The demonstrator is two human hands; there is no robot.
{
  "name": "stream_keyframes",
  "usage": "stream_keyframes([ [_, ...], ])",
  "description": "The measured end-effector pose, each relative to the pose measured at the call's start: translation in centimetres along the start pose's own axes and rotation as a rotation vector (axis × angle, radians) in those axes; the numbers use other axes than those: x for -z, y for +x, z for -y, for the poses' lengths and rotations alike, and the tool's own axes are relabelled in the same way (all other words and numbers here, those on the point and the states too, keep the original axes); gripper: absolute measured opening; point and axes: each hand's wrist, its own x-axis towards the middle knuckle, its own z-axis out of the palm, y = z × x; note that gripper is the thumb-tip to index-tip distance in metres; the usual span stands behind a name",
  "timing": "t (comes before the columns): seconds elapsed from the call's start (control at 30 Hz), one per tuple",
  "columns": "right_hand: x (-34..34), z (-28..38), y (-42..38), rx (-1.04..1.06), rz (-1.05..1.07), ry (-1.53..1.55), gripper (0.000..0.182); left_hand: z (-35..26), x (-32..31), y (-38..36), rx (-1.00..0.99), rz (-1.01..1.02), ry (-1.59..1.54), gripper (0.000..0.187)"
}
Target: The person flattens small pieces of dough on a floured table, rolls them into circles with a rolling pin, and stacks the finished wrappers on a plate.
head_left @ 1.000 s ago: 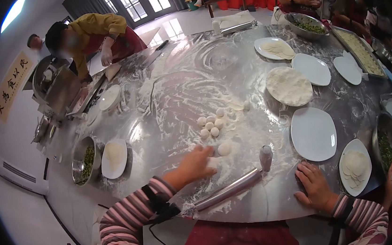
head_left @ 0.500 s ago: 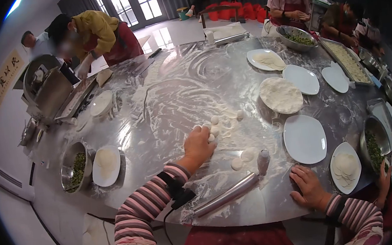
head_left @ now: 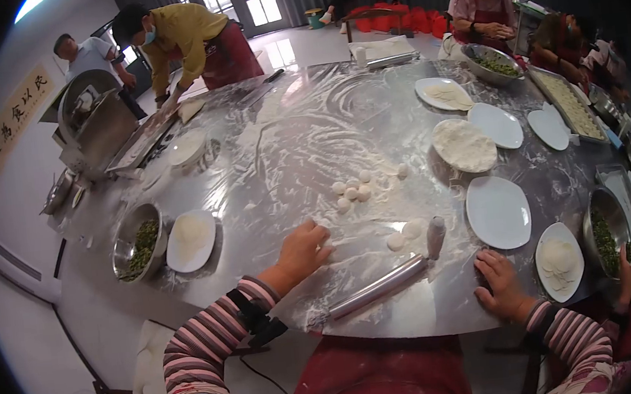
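Note:
My left hand (head_left: 304, 253) hovers or rests over the floured steel table, left of the small dough balls (head_left: 353, 191), with fingers loosely curled and apart, holding nothing. My right hand (head_left: 503, 284) lies on the table's near edge at the right, fingers spread. Between the hands is a metal rolling pin (head_left: 379, 285) with a pale handle (head_left: 435, 237) at its upper right end. Two flattened dough rounds (head_left: 396, 241) lie just above the pin. An empty white plate (head_left: 498, 212) sits above my right hand.
A plate of wrappers (head_left: 559, 262) and a bowl of green filling (head_left: 606, 233) stand at the right, beside a co-worker's hands. A plate of flour (head_left: 464, 145) is further back. Another filling bowl (head_left: 139, 243) stands left. Several people work around the table (head_left: 270, 194).
My left hand has drawn back from the dough balls, toward the lower left, leaving them uncovered. My right hand has stayed on the table. The camera view has shifted slightly.

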Motion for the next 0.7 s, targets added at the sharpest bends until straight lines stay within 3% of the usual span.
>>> stream_keyframes([
  [0.13,-0.3,-0.2,-0.1,0.009,0.007,-0.016,0.054,1.5,-0.6,-2.6,0.050,0.074,-0.039,0.037],
  [0.23,-0.6,-0.3,-0.2,0.014,0.004,-0.019,0.055,0.9,0.0,-0.8,0.175,-0.094,-0.065,0.043],
  [0.3,-0.4,0.0,0.0,0.004,0.020,-0.016,0.056,-0.1,0.9,1.0,0.098,-0.396,0.047,0.058],
  [0.4,-0.2,0.1,0.1,0.001,0.044,-0.027,0.057,-1.6,0.0,2.0,0.072,-0.210,0.282,0.075],
  [0.43,-0.2,-0.1,0.3,0.007,0.053,-0.037,0.058,-1.3,-1.4,1.7,0.077,-0.208,0.276,0.075],
  [0.53,0.1,0.2,0.7,-0.008,0.078,-0.036,0.059,-0.6,-4.7,0.6,0.076,0.048,0.246,0.087],
  [0.67,0.5,0.0,0.9,-0.013,0.080,-0.066,0.060,0.1,-4.9,1.0,0.068,-0.025,0.183,0.085],
  [0.7,0.4,-0.1,0.8,0.005,0.070,-0.068,0.060,0.6,-5.0,1.1,0.072,-0.141,0.057,0.080],
])
